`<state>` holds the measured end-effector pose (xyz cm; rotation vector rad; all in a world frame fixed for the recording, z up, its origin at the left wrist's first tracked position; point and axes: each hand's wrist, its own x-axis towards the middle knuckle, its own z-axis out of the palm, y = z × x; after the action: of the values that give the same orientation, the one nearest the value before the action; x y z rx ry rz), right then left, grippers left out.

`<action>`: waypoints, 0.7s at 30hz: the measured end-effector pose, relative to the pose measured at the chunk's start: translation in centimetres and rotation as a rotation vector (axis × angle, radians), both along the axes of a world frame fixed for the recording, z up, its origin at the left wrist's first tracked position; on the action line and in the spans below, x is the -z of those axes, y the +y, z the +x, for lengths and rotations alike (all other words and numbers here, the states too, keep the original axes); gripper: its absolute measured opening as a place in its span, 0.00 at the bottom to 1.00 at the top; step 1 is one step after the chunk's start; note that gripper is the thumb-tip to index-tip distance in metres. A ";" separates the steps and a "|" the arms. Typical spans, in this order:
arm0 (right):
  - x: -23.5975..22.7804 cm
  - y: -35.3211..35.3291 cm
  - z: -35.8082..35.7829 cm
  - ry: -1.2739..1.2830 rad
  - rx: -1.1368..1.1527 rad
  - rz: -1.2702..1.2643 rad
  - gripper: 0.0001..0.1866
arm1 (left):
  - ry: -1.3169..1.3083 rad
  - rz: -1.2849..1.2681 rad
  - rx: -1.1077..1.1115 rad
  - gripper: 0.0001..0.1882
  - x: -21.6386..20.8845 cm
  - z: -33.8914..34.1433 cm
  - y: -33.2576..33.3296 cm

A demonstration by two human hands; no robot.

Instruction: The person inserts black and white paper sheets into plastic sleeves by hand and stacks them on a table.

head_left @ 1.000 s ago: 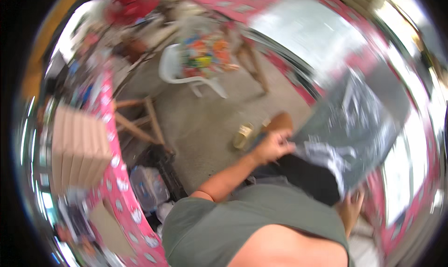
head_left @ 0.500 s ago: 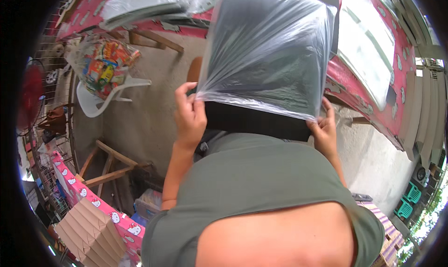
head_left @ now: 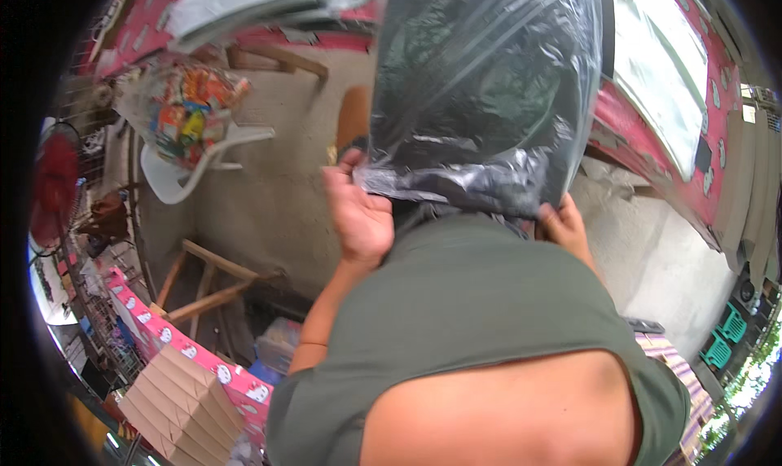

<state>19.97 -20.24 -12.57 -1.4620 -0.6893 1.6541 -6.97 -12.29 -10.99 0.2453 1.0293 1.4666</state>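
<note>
A flat black panel [head_left: 464, 91] lies across my lap, reaching away from me, inside a clear plastic bag [head_left: 456, 179]. The bag's crumpled near end comes down over the panel's near edge. At the near left corner is my left hand [head_left: 358, 217], palm partly turned up and fingers curled at the plastic. My right hand [head_left: 564, 224] grips the bag at the near right corner, thumb and fingers closed on it. The undersides of the panel and some fingertips are hidden.
Pink-covered tables stand ahead, bearing clear-wrapped sheets [head_left: 660, 75] at right and more plastic [head_left: 244, 6] at left. A white plastic chair [head_left: 167, 177] holds a bag of colourful packets [head_left: 191, 112]. Nearer left are a wooden frame [head_left: 208, 291], folded cardboard [head_left: 183, 393] and a red fan [head_left: 55, 177].
The bag's near end has been drawn toward me, covering the black strip that showed below it. My left hand has turned palm-up and shifted right and nearer.
</note>
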 end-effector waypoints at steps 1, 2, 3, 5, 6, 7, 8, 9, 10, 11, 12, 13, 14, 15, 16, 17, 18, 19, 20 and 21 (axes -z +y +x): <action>0.7 0.8 -0.6 -0.104 -0.067 0.026 0.22 | 0.080 -0.040 0.030 0.10 0.3 0.1 0.8; 1.5 0.7 -1.1 -0.015 0.003 0.011 0.24 | 0.376 0.027 0.065 0.09 0.9 0.1 1.0; 1.3 0.7 -1.8 0.035 0.035 0.086 0.25 | 0.423 0.186 -0.019 0.11 0.3 0.5 2.1; 0.4 3.4 -2.6 0.153 0.079 0.173 0.28 | 0.515 0.364 -0.063 0.09 -2.4 0.5 5.0; -1.2 5.5 -3.3 0.227 0.071 0.169 0.28 | 0.563 0.434 -0.097 0.09 -3.3 0.3 6.0; -3.1 7.7 -4.3 0.295 0.051 0.156 0.29 | 0.614 0.476 -0.236 0.11 -3.9 -0.9 8.2; -5.3 10.6 -5.3 0.299 -0.053 0.199 0.29 | 0.609 0.493 -0.304 0.12 -4.8 -2.5 10.5; -7.1 14.0 -6.5 0.298 -0.151 0.237 0.29 | 0.600 0.504 -0.366 0.13 -5.8 -4.5 12.9; -8.1 17.0 -8.1 0.332 -0.198 0.306 0.28 | 0.570 0.548 -0.386 0.13 -6.6 -6.4 15.4; -7.9 20.4 -10.0 0.309 -0.193 0.368 0.24 | 0.540 0.590 -0.401 0.13 -6.9 -8.8 18.4; -8.8 23.8 -12.5 0.357 -0.346 0.402 0.19 | 0.922 0.772 -0.414 0.15 -6.2 -13.2 21.1; -8.2 26.8 -15.4 0.387 -0.269 0.383 0.15 | 1.011 0.725 -0.531 0.17 -5.9 -14.4 23.3; -7.5 29.7 -17.5 0.380 -0.242 0.354 0.15 | 1.179 0.651 -0.541 0.18 -5.0 -15.2 24.8; -6.7 32.3 -19.3 0.371 -0.214 0.327 0.14 | 1.342 0.574 -0.552 0.20 -4.0 -15.9 26.3; -5.8 34.4 -20.7 0.343 -0.168 0.299 0.15 | 1.496 0.503 -0.564 0.23 -3.5 -15.8 27.7; -5.6 35.3 -21.5 0.255 -0.188 0.283 0.06 | 1.740 0.476 -0.477 0.24 -2.6 -15.1 27.9; -5.1 36.0 -21.5 0.263 -0.183 0.253 0.08 | 1.976 0.452 -0.376 0.25 -1.4 -13.4 27.4; -5.4 36.1 -21.2 0.214 -0.261 0.255 0.11 | 2.217 0.404 -0.275 0.26 -0.6 -13.0 26.8; -5.8 35.4 -21.1 0.170 -0.354 0.253 0.15 | 2.138 0.408 -0.187 0.26 0.1 -14.4 26.5; -7.2 33.7 -20.9 -0.121 -0.422 0.312 0.17 | 2.054 0.391 -0.100 0.26 1.3 -16.4 25.9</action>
<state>-0.92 13.47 -5.34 -1.2533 -1.3341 1.6740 -23.32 13.60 -12.31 2.2947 2.2062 1.1071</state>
